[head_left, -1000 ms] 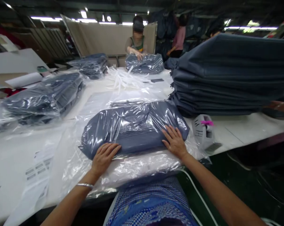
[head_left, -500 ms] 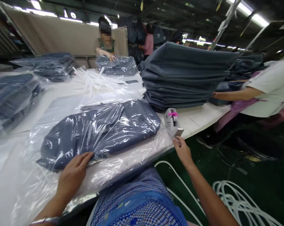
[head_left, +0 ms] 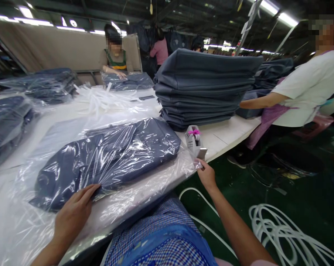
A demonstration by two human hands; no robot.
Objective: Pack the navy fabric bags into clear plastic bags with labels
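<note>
A folded dark blue garment in a clear plastic bag [head_left: 108, 155] lies on the white table [head_left: 225, 135] in front of me. My left hand [head_left: 72, 214] rests flat on the bag's near edge, fingers stretched out. My right hand [head_left: 205, 173] is out at the table's right edge, its fingers pinched at the front of a white tape dispenser [head_left: 194, 142] with a pink roll. Whether tape sits between those fingers is too small to see.
A tall stack of unbagged dark blue garments [head_left: 203, 87] stands behind the dispenser. Bagged garments [head_left: 9, 122] lie at the left and far left. White plastic strips [head_left: 103, 98] lie mid-table. A person in white works at the right, another across the table. White hose coils [head_left: 280, 229] lie on the floor.
My right hand left the bagged garment and went right to the tape dispenser. My left hand stayed on the bag's near edge. The view swung right.
</note>
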